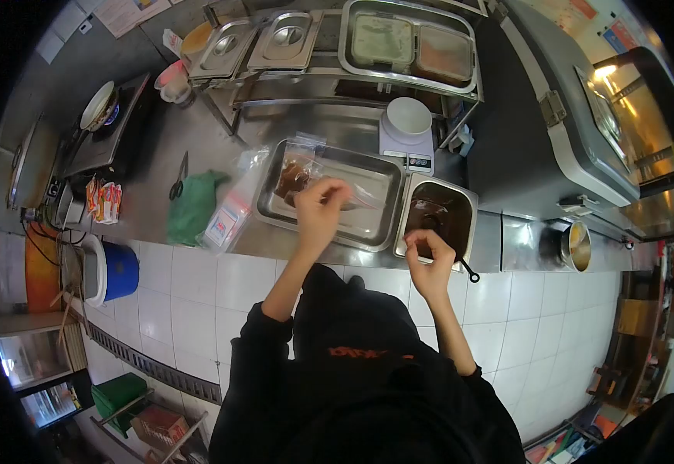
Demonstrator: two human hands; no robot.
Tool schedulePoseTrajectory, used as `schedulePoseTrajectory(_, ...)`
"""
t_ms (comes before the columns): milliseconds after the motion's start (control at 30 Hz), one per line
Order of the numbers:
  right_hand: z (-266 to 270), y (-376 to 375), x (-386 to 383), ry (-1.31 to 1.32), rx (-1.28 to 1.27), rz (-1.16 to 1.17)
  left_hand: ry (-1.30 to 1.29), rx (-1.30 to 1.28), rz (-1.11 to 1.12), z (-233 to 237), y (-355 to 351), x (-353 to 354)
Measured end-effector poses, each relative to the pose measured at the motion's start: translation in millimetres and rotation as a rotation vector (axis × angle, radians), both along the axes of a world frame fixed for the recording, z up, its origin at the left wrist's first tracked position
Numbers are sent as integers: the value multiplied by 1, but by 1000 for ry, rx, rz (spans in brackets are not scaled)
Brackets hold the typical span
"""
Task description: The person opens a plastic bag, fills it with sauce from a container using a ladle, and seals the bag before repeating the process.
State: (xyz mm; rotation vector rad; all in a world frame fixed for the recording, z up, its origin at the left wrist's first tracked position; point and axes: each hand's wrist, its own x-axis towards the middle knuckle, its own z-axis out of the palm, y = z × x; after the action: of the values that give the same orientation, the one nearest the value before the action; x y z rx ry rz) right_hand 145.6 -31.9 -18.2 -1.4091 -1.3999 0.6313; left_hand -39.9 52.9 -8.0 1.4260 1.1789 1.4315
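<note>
My left hand is closed in a pinch above a steel tray, on what looks like a clear zip bag with a red strip. A bag of brown sauce lies in the tray's left part, beside that hand. My right hand is held over the near edge of a deep steel pan of dark sauce, thumb and fingers curled together; I cannot make out anything between them. A ladle's black handle sticks out past the pan's near rim, close to the right hand.
Left of the tray lie a pack of clear bags, a green cloth and black scissors. Behind the pan, a white bowl sits on a kitchen scale. A shelf with lidded pans overhangs the back. A metal pot stands right.
</note>
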Motion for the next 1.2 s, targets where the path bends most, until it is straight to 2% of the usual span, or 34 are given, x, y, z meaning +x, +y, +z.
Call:
schedulePoseTrajectory(33, 9, 5, -7, 2, -2, 6, 2, -2, 6, 2, -5, 2)
schedulePoseTrajectory(100, 33, 19, -22, -114, 170, -45, 95, 35, -191, 9, -19, 13)
schedulePoseTrajectory(133, 39, 21, -23, -169, 104, 41, 99, 36, -187, 8, -21, 17)
schedulePoseTrajectory(167, 38, 22, -23, -165, 109, 46, 167, 129, -194, 5, -21, 20)
schedulePoseTrajectory(200, 38, 21, -22, -152, 8, 109, 234, 220, -200, 5, -23, 22)
schedulePoseTrajectory(233, 36, 21, -21, -141, -93, 173, 238, 220, -192, 6, -25, 24)
schedulePoseTrajectory(300, 33, 18, -23, -133, -41, 185, 60, 22, -253, 10, -31, 27)
schedulePoseTrajectory(367, 32, 14, -26, -187, -1, 152, 56, 61, -232, 11, -35, 28)
schedulePoseTrajectory(533, 21, 5, -23, -162, -4, 156, -42, -64, -119, 3, -31, 16)
schedulePoseTrajectory(600, 14, -1, -15, -153, -25, 157, 40, -151, 7, 2, -22, 2)
schedulePoseTrajectory(667, 4, -8, -1, -77, -126, 116, -152, -191, 138, -6, 11, -28)
schedulePoseTrajectory(733, 2, -11, 3, -33, -164, 108, 233, -90, 139, -39, 51, -54)
schedulePoseTrajectory(767, 2, -13, 4, 7, -200, 92, 233, -93, 141, -50, 65, -65)
schedulePoseTrajectory(833, 7, -14, 6, 6, -194, 107, 805, 328, 237, -66, 86, -84)
schedulePoseTrajectory(900, 12, -20, 9, -10, -230, 116, 1214, 30, 449, -88, 94, -115)
schedulePoseTrajectory(967, 5, -29, 19, 13, -261, 99, 1426, -49, 609, -98, 86, -147)
schedulePoseTrajectory(1033, 1, -36, 28, 36, -298, 88, 1290, -352, 435, -100, 80, -173)
schedulePoseTrajectory(1067, 0, -38, 30, 58, -320, 92, 1293, -351, 432, -105, 80, -185)
schedulePoseTrajectory(1133, -3, -41, 31, 83, -341, 91, 1099, -291, 536, -119, 82, -203)
schedulePoseTrajectory(1200, -8, -43, 33, 96, -337, 97, 1069, -311, 526, -114, 87, -213)
